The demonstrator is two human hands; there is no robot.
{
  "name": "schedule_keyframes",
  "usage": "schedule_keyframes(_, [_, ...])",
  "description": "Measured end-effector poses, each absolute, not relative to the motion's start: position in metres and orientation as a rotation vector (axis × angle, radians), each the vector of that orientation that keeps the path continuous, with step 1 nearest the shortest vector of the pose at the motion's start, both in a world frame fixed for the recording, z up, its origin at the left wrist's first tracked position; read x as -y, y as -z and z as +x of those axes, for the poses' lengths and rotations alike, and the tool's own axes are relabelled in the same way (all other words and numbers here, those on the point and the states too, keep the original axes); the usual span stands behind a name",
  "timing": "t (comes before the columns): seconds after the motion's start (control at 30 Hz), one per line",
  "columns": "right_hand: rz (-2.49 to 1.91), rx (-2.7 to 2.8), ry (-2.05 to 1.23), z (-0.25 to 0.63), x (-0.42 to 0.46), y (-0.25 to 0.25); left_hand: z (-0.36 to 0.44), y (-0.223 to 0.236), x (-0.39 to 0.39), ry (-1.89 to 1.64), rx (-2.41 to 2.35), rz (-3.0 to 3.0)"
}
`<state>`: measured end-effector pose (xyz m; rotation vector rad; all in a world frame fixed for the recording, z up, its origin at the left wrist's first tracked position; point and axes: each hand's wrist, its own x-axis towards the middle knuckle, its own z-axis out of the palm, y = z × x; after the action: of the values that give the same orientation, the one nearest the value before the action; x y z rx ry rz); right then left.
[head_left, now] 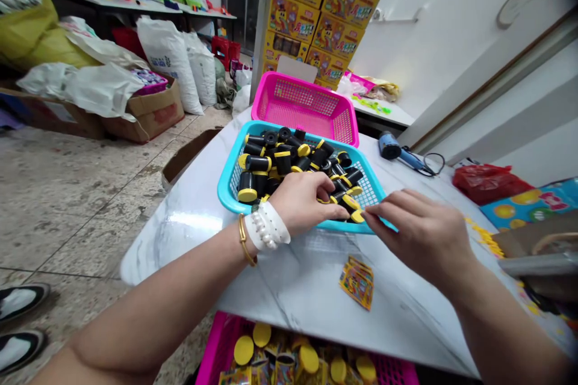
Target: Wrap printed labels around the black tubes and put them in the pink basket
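Note:
A blue plastic basket [232, 177] on the table holds a heap of black cups with yellow caps [283, 162]. My left hand [307, 201] reaches over its near side, fingers curled round a black cup with a yellow cap, its fingertips partly hidden. At the basket's near right corner, my right hand [418, 234] has thumb and forefinger pinched together beside a yellow cap [357, 216]; whatever is between them cannot be made out. Several printed yellow-brown labels [357, 281] lie on the table below my hands.
Behind the blue basket stands a pink basket [307, 102]. Another pink basket [217, 343], by the table's near edge, holds label-wrapped cups with yellow caps. A blue heat gun [400, 150] with a cord and a red bag [490, 183] lie to the right. Printed cartons [323, 12] are stacked behind.

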<state>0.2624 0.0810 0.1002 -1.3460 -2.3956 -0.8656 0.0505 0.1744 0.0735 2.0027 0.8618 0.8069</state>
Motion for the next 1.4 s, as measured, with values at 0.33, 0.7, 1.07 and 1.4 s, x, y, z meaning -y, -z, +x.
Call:
schedule_keyframes(0.33, [-1.001, 2.26, 0.878, 0.235, -0.053, -0.087, 0.052, -0.072, -0.169, -0.868, -0.544, 2.074])
schedule_keyframes(0.7, [-1.402, 1.218, -1.384, 0.261, -0.05, -0.076, 0.07, -0.047, -0.128, -1.118, -0.264, 2.388])
schedule_keyframes(1.07, [-1.519, 1.225, -1.083, 0.243, -0.027, -0.051, 0.076, -0.036, -0.117, -0.877, -0.334, 2.552])
schedule_keyframes(1.4, [-1.507, 1.284, -0.961, 0.248, -0.017, -0.053, 0.074, -0.039, -0.121, -0.831, -0.387, 2.346])
